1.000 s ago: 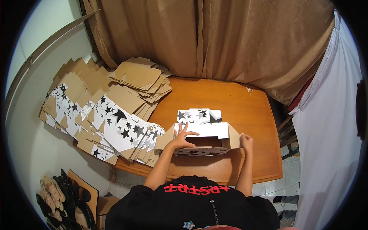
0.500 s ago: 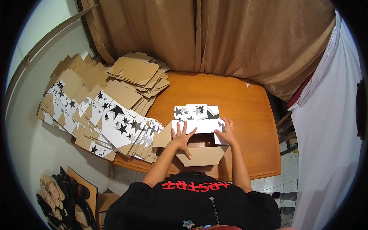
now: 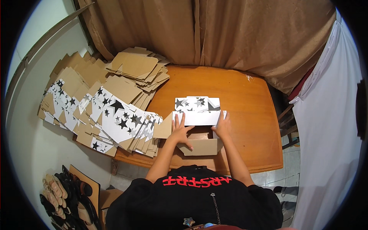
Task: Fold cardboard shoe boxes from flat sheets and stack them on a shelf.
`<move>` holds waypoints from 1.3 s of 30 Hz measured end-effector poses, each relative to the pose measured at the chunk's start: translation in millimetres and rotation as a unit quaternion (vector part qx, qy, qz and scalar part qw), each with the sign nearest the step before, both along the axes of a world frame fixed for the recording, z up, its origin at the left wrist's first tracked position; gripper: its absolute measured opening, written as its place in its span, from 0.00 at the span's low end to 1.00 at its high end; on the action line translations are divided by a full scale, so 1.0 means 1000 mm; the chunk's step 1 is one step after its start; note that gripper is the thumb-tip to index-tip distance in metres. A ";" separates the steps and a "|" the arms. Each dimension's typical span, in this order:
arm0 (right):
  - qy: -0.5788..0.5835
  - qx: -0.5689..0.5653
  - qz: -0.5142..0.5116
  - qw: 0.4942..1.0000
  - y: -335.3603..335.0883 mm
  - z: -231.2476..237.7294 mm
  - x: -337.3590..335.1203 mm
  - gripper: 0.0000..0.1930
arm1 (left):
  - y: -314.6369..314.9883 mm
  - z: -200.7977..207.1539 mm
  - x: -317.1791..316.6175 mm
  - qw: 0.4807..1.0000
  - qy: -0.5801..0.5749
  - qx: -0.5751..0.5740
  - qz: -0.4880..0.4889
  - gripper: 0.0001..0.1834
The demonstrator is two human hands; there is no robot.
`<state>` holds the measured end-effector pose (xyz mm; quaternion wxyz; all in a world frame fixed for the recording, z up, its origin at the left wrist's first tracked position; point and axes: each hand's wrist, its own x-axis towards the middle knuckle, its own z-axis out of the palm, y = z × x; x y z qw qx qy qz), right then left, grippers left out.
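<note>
A partly folded cardboard box (image 3: pixel 197 118) stands in front of me on the wooden table, white with black and grey stars outside and plain brown inside. Its middle is an open hollow, and a brown flap (image 3: pixel 205 147) faces me. Another brown flap (image 3: pixel 162 127) sticks out at the left. My left hand (image 3: pixel 180 133) lies over the box's left side with fingers spread, thumb reaching to the near flap. At the right side, my right hand (image 3: pixel 223 127) grips the box wall, its thumb on the inner side and fingers along the outer edge.
Piles of flat cardboard box blanks (image 3: pixel 126 92), some star-printed, cover the left part of the table (image 3: pixel 245 115). A brown curtain (image 3: pixel 230 34) hangs behind it, a white cloth (image 3: pixel 326 126) at the right. Shoes (image 3: pixel 69 195) sit at the lower left.
My right hand has shifted inward against the box's right side, and the right wall is drawn in. The near flap appears tilted further up. My left hand keeps its place on the box.
</note>
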<state>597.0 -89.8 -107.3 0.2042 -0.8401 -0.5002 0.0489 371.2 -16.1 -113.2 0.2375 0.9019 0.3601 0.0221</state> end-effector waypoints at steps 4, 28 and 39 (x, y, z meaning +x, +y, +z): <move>-0.005 0.016 -0.022 1.000 0.004 0.005 -0.004 0.50 | 0.007 0.005 -0.003 1.000 -0.027 0.013 0.005 0.64; 0.012 -0.001 -0.085 0.996 0.005 0.011 -0.007 0.50 | 0.017 0.052 -0.055 0.874 -0.353 -0.038 0.330 0.33; 0.063 0.037 -0.095 0.993 0.009 0.003 0.001 0.54 | -0.009 0.022 -0.008 0.991 -0.087 0.063 0.081 0.27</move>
